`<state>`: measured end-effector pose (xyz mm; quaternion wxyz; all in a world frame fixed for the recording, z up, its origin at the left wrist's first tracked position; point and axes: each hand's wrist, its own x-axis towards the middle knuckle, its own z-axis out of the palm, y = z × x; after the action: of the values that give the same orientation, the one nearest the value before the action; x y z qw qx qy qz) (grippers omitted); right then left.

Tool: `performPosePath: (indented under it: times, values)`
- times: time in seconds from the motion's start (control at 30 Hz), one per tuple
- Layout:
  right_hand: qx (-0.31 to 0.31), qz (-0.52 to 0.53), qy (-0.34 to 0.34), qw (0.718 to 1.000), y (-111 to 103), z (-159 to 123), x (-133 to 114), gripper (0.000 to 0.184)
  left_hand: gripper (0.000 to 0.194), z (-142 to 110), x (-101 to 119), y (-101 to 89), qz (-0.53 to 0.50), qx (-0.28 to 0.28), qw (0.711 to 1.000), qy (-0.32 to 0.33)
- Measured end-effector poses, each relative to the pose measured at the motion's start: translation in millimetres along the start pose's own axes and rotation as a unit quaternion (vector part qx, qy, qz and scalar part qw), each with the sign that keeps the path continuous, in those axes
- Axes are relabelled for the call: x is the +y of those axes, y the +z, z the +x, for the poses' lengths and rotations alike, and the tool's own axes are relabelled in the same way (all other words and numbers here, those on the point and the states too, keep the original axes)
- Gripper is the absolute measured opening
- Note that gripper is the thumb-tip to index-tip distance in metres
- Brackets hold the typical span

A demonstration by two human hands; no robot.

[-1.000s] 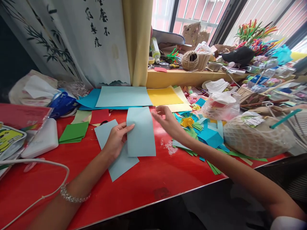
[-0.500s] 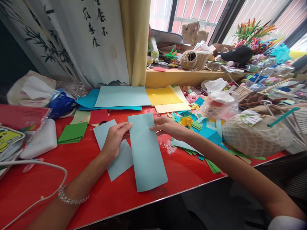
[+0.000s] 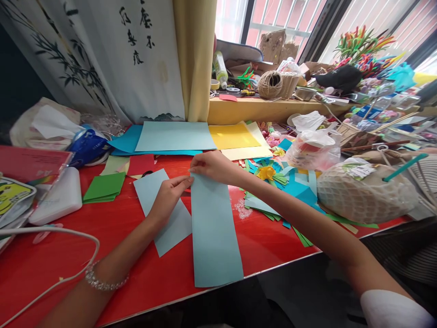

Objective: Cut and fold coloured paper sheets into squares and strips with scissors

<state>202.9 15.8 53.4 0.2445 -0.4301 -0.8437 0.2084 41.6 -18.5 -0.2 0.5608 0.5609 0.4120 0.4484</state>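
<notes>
A long strip of pale blue paper (image 3: pixel 215 232) stretches from my hands down to the table's front edge. Its upper left corner is pinched by my left hand (image 3: pixel 170 193), thumb and fingers pressed together. My right hand (image 3: pixel 213 166) lies across the strip's top end, fingers bent and closed on the same corner, close to my left fingertips. Partly under my left hand, a second pale blue sheet (image 3: pixel 174 234) rests at a slant on the red table (image 3: pixel 136 282). Part of the strip's top edge is hidden behind my right hand.
Green paper squares (image 3: pixel 104 187) lie at left near a white cable (image 3: pixel 68 231). Behind are a stacked light blue sheet (image 3: pixel 175 135) and yellow paper (image 3: pixel 237 136). Paper scraps (image 3: pixel 298 191) and a netted coconut-like bundle (image 3: pixel 362 191) with a teal straw crowd the right.
My right hand has moved left from the strip's right edge to its upper left corner. The strip has shifted slightly right and nearer to me. My left hand still pinches it.
</notes>
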Motion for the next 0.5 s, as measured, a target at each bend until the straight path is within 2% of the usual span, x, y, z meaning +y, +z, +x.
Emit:
performPosePath:
  times: [0.23, 0.37, 0.5]
  values:
    - [-0.011, 0.019, 0.004, 1.000, 4.0, -1.8, -4.2, 0.015, 0.024, -1.3, 1.9, 2.0, -0.002, 0.046, 0.998, 0.042]
    - [0.010, 0.024, 0.019, 0.999, 9.3, -3.1, -8.8, 0.014, 0.020, -1.2, 1.9, 1.6, -0.005, 0.050, 0.998, 0.046]
    - [0.037, -0.014, 0.018, 0.999, 8.2, -0.9, -9.8, 0.013, 0.017, -1.7, 1.5, 2.2, -0.008, 0.059, 0.997, 0.043]
